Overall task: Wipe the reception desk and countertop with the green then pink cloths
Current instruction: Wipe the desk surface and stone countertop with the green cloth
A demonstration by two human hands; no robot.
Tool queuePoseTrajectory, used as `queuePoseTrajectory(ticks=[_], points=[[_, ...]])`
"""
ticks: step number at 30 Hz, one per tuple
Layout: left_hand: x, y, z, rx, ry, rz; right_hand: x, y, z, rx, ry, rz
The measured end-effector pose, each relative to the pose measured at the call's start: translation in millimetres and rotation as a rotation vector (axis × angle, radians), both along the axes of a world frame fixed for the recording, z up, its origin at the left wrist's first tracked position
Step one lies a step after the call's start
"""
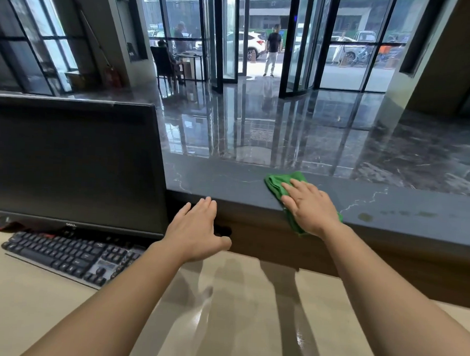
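Observation:
The green cloth (278, 183) lies crumpled on the dark marble countertop (223, 178), draping a little over its near edge. My right hand (312, 206) presses flat on the cloth with straight fingers. My left hand (198, 230) hovers with straight fingers over the beige lower desk (236, 312), just below the countertop's near edge, holding nothing. No pink cloth is in view.
A black monitor (73, 165) stands at the left on the desk, with a black keyboard (71, 255) in front of it. A dull stain (364, 217) marks the countertop to the right. Beyond the counter lie a glossy lobby floor and glass doors.

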State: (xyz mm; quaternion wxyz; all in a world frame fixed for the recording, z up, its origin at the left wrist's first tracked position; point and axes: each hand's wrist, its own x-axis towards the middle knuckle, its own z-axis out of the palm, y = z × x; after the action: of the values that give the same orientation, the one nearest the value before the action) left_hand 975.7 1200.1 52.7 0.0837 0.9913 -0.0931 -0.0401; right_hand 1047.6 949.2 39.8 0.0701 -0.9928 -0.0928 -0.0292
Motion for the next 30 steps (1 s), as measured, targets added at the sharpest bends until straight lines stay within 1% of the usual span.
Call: queuePoseTrajectory(ticks=[3,8,11,15,19,23,27,30], points=[[-6,-2,-2,-0.018,0.006,0.004,-8,-5,1,0.012,-0.002,-0.072],[-13,16,-4,-0.024,0.011,0.032,-11,40,0,0.068,-0.003,-0.160],[-16,32,-7,-0.031,0.011,0.063,-13,79,-1,0.082,0.023,-0.109],[-15,48,-8,-0.021,0.008,0.071,-8,138,-1,0.039,0.030,0.014],[-12,58,-5,-0.030,0.003,0.050,6,174,-2,-0.074,0.016,0.150],[-9,58,-3,-0.012,0.006,0.040,14,167,-5,-0.152,-0.051,0.212],[-16,39,-2,-0.001,0.006,0.042,7,134,-8,-0.143,-0.081,0.240],[-20,13,1,0.016,0.004,0.036,-4,94,-7,-0.123,-0.093,0.232]])
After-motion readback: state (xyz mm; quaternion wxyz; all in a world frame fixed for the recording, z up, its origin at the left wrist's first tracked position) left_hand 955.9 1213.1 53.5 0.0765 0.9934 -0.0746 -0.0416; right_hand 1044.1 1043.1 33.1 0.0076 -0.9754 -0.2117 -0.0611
